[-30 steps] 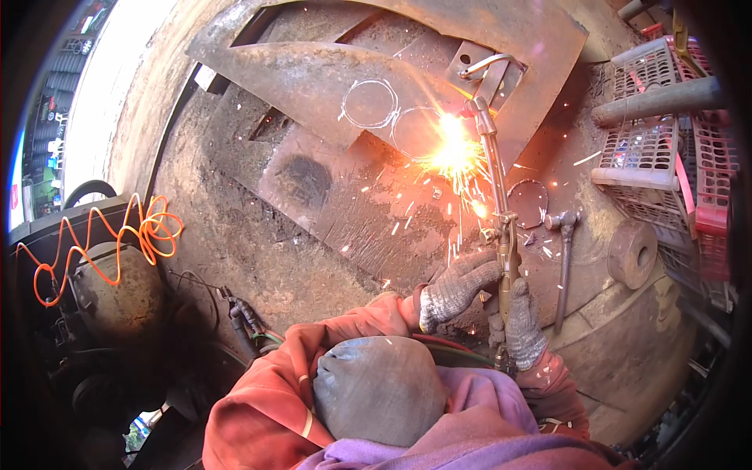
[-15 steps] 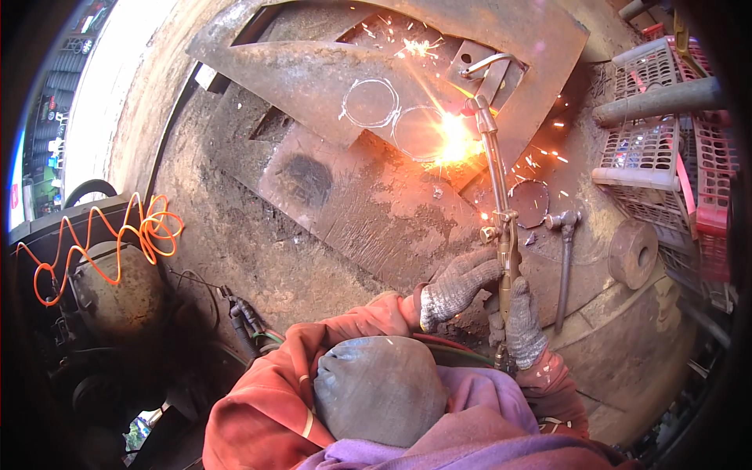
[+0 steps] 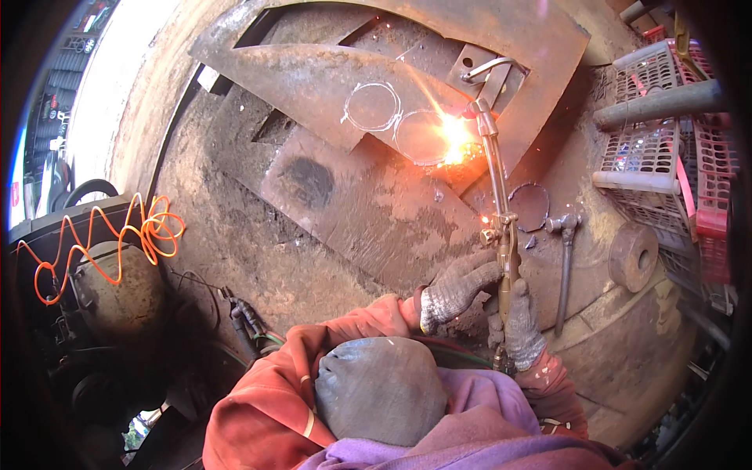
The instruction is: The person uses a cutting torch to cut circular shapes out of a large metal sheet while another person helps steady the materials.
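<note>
My left hand (image 3: 462, 290), in a grey knitted glove, is closed with its fingertips at the body of a brass cutting torch (image 3: 493, 176). Closer to me, my right hand (image 3: 523, 325), gloved alike, wraps the torch's handle. The torch points away from me, and its bent head stands over a rusty steel plate (image 3: 305, 74). A bright flame (image 3: 454, 141) burns at the tip and its glare hides the cut. It lies on the right side of one chalk-drawn circle; a second chalk circle (image 3: 372, 107) is to the left. Hoses trail behind the handle.
A hammer (image 3: 564, 270) lies right of the torch, beside a round steel piece (image 3: 530, 205) and a thick ring (image 3: 633, 257). Plastic crates (image 3: 642, 149) stand at the right. An orange coiled hose (image 3: 117, 243) hangs at left. A grey cloth-covered rounded shape (image 3: 380, 389) fills the lower middle.
The spray of sparks beyond the flame and to its right has mostly died away, and the glow looks smaller. Both hands and the torch have barely moved.
</note>
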`<action>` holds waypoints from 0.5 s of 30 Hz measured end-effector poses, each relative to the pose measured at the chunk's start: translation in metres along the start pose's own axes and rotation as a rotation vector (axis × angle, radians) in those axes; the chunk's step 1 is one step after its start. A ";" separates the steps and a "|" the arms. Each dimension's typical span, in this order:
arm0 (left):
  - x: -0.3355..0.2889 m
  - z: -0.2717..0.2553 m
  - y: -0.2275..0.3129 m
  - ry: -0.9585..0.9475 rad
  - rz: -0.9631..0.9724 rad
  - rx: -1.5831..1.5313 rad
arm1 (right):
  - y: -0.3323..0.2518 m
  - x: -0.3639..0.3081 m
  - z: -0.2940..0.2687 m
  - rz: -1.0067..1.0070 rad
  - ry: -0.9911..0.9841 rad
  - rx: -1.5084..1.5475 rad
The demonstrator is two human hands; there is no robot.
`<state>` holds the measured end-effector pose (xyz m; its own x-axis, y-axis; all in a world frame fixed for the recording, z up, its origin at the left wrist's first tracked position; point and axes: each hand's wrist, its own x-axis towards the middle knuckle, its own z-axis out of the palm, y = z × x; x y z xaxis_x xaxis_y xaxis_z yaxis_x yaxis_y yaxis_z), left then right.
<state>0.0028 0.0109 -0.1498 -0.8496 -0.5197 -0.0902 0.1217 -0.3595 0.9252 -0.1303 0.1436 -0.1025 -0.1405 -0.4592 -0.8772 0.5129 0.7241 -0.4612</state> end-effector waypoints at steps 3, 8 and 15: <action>-0.001 0.003 -0.001 0.019 -0.202 -0.224 | 0.000 -0.004 0.000 0.024 -0.013 0.017; 0.000 0.003 0.000 0.008 -0.133 -0.135 | 0.013 0.002 0.002 -0.097 0.093 -0.021; -0.001 0.005 0.004 0.040 -0.266 -0.263 | 0.014 0.005 -0.002 -0.123 -0.005 -0.046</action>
<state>0.0011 0.0139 -0.1442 -0.8490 -0.4099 -0.3336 0.0319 -0.6698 0.7418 -0.1255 0.1525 -0.1140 -0.1956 -0.5489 -0.8127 0.4525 0.6848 -0.5713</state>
